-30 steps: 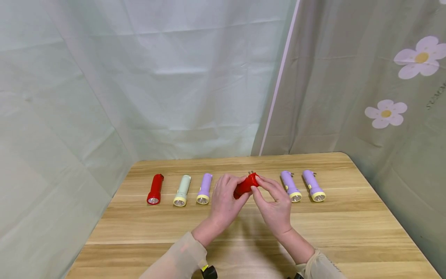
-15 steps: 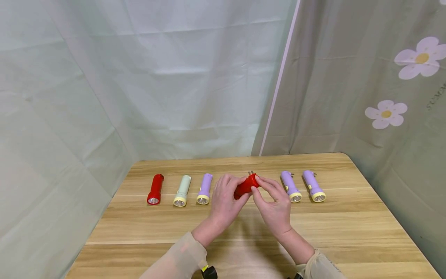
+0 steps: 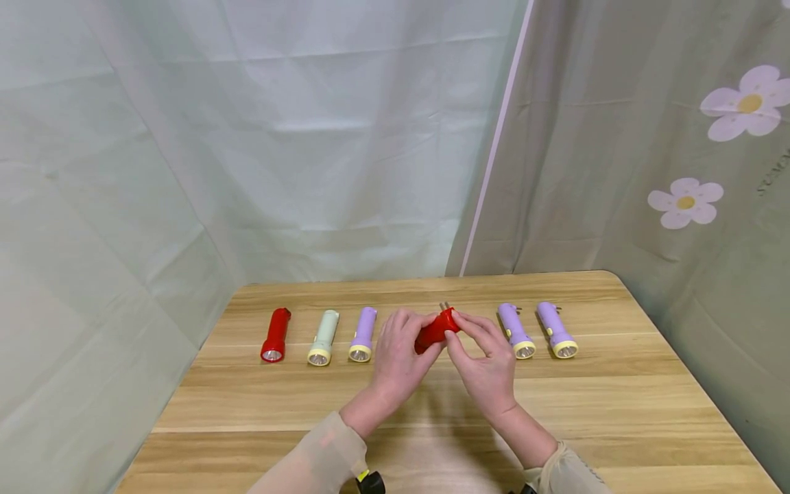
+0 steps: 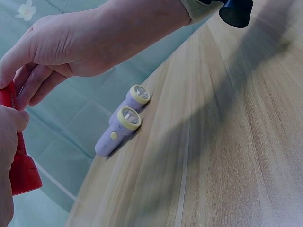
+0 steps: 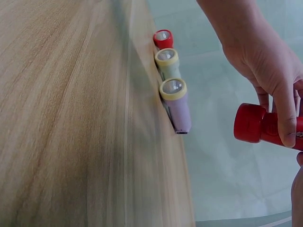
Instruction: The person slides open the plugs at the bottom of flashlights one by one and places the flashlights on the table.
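Observation:
A red flashlight (image 3: 438, 328) is held above the middle of the table, tilted, with two metal plug prongs (image 3: 444, 306) sticking out of its tail end. My left hand (image 3: 398, 351) grips its body from the left. With thumb and fingertips, my right hand (image 3: 489, 358) pinches the tail end near the prongs. The wide lamp head, covered by the left hand in the head view, shows in the right wrist view as a red flared head (image 5: 249, 123). In the left wrist view the same flashlight (image 4: 24, 174) appears at the left edge, partly behind fingers.
On the wooden table (image 3: 580, 425), another red flashlight (image 3: 275, 336), a pale green one (image 3: 323, 338) and a purple one (image 3: 363, 335) lie left of the hands. To the right lie two purple flashlights (image 3: 515, 331) with prongs showing. Curtains (image 3: 345, 151) hang behind the table.

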### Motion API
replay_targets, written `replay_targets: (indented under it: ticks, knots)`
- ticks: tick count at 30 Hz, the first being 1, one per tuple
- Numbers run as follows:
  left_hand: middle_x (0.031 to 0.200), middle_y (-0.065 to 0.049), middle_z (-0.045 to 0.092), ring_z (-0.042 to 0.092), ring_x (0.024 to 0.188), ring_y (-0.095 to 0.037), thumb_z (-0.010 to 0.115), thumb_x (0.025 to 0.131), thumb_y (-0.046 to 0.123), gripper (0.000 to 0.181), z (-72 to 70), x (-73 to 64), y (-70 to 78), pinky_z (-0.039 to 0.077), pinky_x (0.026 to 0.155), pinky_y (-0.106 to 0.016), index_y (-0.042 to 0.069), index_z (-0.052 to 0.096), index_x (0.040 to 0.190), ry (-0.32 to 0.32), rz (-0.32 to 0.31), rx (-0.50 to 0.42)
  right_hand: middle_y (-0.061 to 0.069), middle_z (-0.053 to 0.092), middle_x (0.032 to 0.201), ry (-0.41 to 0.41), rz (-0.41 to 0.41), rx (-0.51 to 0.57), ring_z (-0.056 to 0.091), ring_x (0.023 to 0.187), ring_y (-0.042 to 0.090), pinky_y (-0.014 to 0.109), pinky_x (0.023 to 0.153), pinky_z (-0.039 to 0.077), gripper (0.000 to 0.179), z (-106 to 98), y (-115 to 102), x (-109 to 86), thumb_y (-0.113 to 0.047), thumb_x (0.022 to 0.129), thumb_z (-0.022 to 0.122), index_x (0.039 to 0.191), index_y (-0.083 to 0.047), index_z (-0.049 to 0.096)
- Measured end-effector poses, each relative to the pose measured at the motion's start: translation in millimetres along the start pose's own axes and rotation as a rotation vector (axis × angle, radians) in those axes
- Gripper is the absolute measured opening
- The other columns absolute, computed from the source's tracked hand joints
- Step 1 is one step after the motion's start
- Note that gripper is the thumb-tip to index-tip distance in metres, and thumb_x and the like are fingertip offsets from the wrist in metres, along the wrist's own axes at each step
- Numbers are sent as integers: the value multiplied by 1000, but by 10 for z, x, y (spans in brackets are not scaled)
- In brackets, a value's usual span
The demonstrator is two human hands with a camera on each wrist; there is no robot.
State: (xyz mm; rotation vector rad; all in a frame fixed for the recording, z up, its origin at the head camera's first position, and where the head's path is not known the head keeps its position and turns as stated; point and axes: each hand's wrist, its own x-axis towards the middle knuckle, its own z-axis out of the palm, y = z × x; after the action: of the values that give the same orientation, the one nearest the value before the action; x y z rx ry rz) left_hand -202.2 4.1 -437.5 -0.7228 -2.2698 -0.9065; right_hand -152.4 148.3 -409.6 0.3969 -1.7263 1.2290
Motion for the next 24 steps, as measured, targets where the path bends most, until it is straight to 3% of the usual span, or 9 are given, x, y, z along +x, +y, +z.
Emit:
replay_targets:
  ticks: [5,11,18,24]
  knots:
    - [100,1,60,55,93,-16,88,82,20,40,0,-5,7,48,77,-33,17,71,118,-7,-7,7,21,73,104,-8,14,-3,70,92,36,15,85,53,37,10,115,-51,19,71,81,106,8,76]
    - [101,1,60,55,94,-16,87,83,20,39,0,-5,13,48,78,-33,17,71,118,-13,-8,14,10,73,110,-23,32,-6,70,98,25,17,85,54,40,14,329,-142,11,75,83,112,-1,78]
    - [101,1,60,55,93,-17,86,83,17,38,4,-14,7,49,78,-34,18,70,117,-13,0,15,8,72,111,-47,57,2,68,100,21,19,84,55,41,6,361,-167,7,80,81,118,-6,77]
    - [100,0,59,56,92,-17,86,83,17,37,5,-15,3,48,77,-34,17,71,117,-14,-1,17,10,71,110,-46,72,-20,67,100,23,16,86,53,42,15,372,-182,8,77,83,117,-4,77]
